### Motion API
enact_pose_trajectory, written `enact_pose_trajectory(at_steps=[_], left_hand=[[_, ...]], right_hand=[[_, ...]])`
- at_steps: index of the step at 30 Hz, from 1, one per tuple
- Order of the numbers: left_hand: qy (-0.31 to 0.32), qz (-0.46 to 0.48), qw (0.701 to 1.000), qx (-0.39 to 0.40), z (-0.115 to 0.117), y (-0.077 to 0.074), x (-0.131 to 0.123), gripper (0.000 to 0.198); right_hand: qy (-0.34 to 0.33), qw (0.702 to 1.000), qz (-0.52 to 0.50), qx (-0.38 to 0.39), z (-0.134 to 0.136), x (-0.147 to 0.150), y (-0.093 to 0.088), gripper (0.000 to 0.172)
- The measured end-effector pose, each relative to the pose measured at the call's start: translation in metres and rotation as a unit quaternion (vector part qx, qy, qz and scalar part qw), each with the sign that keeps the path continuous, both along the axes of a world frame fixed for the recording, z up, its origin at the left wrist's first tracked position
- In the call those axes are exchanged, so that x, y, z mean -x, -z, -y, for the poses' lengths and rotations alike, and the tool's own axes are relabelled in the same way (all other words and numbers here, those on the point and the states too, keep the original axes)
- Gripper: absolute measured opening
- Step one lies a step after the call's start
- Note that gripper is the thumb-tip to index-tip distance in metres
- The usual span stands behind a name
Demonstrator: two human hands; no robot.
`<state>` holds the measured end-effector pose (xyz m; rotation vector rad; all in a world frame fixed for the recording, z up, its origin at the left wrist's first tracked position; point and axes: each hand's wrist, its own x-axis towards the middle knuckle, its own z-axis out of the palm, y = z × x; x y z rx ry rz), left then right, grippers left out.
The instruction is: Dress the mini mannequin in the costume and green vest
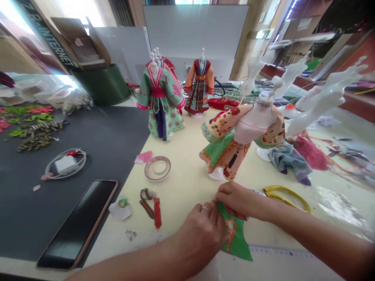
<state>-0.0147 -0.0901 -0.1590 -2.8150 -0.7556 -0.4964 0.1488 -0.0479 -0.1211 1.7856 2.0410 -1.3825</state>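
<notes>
Both hands grip a piece of green fabric (238,242) with an orange looped trim on it, low over the pale tabletop. My left hand (203,226), a ring on one finger, is closed on its left edge. My right hand (234,199) pinches the upper edge; its fingertips are partly hidden. Just beyond the hands stands a small white mannequin (252,127) in a peach floral and green robe, open at the front. Yellow-handled scissors (287,197) lie beside my right wrist, their blades partly covered by it. Under the right forearm runs a white ruler (278,251).
Dressed mannequins (159,97) stand at the back, another (200,86) beside them. A tape roll (157,168), red and striped ribbon (156,212) and scraps lie left of the hands. A phone (77,224) and a coiled white cable (66,164) rest on the dark mat (117,128).
</notes>
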Motion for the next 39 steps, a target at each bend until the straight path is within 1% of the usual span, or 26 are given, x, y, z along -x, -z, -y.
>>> enact_pose_trajectory(at_steps=[4,6,10,12,14,17,19,21,23,27,29,32,33,35,39], left_hand=[[0.007,-0.017,1.0,0.019,0.001,-0.003,0.0,0.032],[0.009,-0.028,0.999,0.029,0.001,-0.004,0.0,0.034],[0.018,-0.043,0.999,0.022,0.001,-0.005,0.0,0.034],[0.017,-0.04,0.999,0.01,0.002,-0.004,0.0,0.036],[0.017,-0.031,0.999,-0.008,0.002,-0.003,0.0,0.034],[0.017,-0.027,0.999,-0.023,0.003,-0.002,-0.001,0.027],[0.014,-0.031,0.999,-0.024,0.003,-0.003,-0.001,0.027],[0.011,-0.03,0.999,-0.023,0.003,-0.005,0.0,0.029],[0.007,-0.027,0.999,-0.019,0.003,-0.007,0.0,0.033],[0.003,-0.032,0.999,0.003,0.002,-0.008,0.002,0.043],[0.001,-0.035,0.999,0.01,0.002,-0.008,0.002,0.046],[0.002,-0.029,1.0,0.011,0.002,-0.006,0.002,0.047],[0.003,-0.027,1.0,0.01,0.002,-0.005,0.002,0.046],[0.003,-0.024,1.0,0.007,0.002,-0.004,0.001,0.044],[0.0,-0.02,1.0,0.006,0.001,-0.005,0.0,0.046]], right_hand=[[0.101,0.991,-0.06,0.066,0.0,0.0,-0.004,0.02],[0.134,0.985,-0.08,0.075,0.001,-0.001,-0.004,0.019],[0.139,0.988,-0.06,0.036,0.003,-0.006,0.0,0.022],[0.137,0.99,-0.041,-0.009,0.007,-0.008,0.002,0.023],[0.116,0.988,-0.011,-0.099,0.014,-0.01,0.003,0.023],[0.054,0.964,0.019,-0.26,0.03,-0.011,0.005,0.021],[0.003,0.945,0.012,-0.326,0.04,-0.011,0.008,0.022],[-0.041,0.929,0.007,-0.368,0.048,-0.01,0.01,0.021],[-0.068,0.915,0.013,-0.396,0.052,-0.008,0.011,0.02],[-0.102,0.896,0.045,-0.429,0.053,-0.005,0.014,0.019],[-0.136,0.875,0.065,-0.459,0.053,-0.004,0.018,0.019],[-0.194,0.832,0.108,-0.509,0.053,-0.005,0.022,0.019],[-0.203,0.823,0.121,-0.516,0.053,-0.005,0.022,0.02],[-0.204,0.826,0.132,-0.509,0.054,-0.006,0.022,0.019],[-0.151,0.857,0.094,-0.484,0.056,-0.011,0.023,0.015]])
